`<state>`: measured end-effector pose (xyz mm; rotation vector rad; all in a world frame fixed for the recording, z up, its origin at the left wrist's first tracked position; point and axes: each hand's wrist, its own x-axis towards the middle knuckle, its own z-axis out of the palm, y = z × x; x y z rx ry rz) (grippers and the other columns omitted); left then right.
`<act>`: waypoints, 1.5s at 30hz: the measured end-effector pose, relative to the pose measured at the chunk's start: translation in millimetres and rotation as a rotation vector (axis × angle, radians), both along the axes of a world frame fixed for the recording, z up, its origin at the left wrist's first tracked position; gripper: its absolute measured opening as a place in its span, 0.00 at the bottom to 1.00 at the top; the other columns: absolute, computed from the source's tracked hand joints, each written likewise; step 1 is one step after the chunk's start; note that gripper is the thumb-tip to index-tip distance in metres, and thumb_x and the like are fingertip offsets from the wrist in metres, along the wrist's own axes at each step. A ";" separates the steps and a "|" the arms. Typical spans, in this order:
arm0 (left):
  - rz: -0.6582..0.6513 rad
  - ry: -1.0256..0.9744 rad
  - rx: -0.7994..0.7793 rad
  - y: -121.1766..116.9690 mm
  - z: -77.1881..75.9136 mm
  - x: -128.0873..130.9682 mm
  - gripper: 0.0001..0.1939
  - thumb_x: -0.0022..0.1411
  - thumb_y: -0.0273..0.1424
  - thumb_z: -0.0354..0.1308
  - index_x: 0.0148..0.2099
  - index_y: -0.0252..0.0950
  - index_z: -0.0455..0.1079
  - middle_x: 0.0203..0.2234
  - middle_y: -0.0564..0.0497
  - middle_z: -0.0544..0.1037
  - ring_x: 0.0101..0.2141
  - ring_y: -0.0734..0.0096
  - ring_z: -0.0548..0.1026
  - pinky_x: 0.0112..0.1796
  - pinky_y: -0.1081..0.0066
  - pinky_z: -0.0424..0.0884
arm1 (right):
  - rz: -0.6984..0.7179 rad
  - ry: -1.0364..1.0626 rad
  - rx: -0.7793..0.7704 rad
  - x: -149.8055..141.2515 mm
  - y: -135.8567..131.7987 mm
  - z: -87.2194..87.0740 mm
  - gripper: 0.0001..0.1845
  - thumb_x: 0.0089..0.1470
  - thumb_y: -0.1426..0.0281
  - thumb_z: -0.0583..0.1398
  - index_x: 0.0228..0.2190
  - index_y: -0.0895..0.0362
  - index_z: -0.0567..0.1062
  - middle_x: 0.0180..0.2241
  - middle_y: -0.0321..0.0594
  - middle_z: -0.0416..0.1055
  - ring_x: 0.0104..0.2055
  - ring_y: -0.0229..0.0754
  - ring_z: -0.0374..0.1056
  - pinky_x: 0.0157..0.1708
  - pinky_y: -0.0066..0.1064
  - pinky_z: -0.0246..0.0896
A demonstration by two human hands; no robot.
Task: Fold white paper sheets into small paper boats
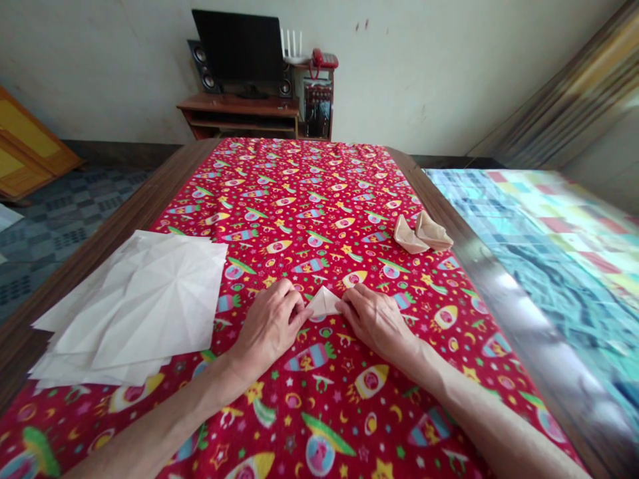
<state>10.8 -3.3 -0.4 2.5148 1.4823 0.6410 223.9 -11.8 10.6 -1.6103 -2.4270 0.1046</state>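
A small folded piece of pale paper (323, 303) lies on the red patterned tablecloth (309, 199) in front of me. My left hand (272, 324) pinches its left edge with curled fingers. My right hand (372, 318) presses and pinches its right edge. Both hands rest on the cloth, close together, with the paper between the fingertips.
A stack of creased white paper sheets (134, 306) lies at the left on the table. Two folded tan paper shapes (422, 234) sit at the right near the wooden table edge (469, 246). A desk with a monitor (239, 50) stands against the far wall.
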 end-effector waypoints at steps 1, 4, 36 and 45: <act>0.010 0.012 0.005 0.0 -0.1 -0.2 0.10 0.62 0.33 0.56 0.30 0.36 0.62 0.29 0.52 0.67 0.32 0.68 0.69 0.34 0.67 0.66 | 0.000 -0.003 -0.001 -0.3 0.1 0.3 0.14 0.64 0.64 0.50 0.30 0.57 0.69 0.30 0.39 0.70 0.28 0.37 0.67 0.24 0.29 0.46; 0.021 0.028 0.002 0.0 -1.1 -0.5 0.08 0.63 0.33 0.55 0.32 0.37 0.62 0.31 0.52 0.68 0.34 0.66 0.69 0.35 0.66 0.67 | -0.006 -0.015 -0.019 -1.2 0.3 1.8 0.14 0.63 0.64 0.50 0.30 0.57 0.69 0.30 0.39 0.70 0.28 0.37 0.67 0.24 0.29 0.45; -0.292 0.254 0.069 -28.3 7.6 2.0 0.26 0.69 0.32 0.44 0.66 0.36 0.49 0.64 0.48 0.55 0.63 0.65 0.52 0.61 0.57 0.52 | 0.338 -0.031 0.366 4.2 -31.2 0.0 0.17 0.63 0.76 0.47 0.44 0.64 0.73 0.43 0.45 0.75 0.42 0.47 0.66 0.34 0.35 0.66; -0.214 0.289 0.110 -35.4 8.1 -19.0 0.24 0.68 0.30 0.44 0.65 0.37 0.52 0.62 0.50 0.60 0.62 0.65 0.56 0.59 0.58 0.55 | 0.275 -0.087 0.378 16.4 -30.8 -7.3 0.16 0.61 0.76 0.50 0.46 0.66 0.72 0.43 0.46 0.75 0.43 0.48 0.66 0.37 0.38 0.65</act>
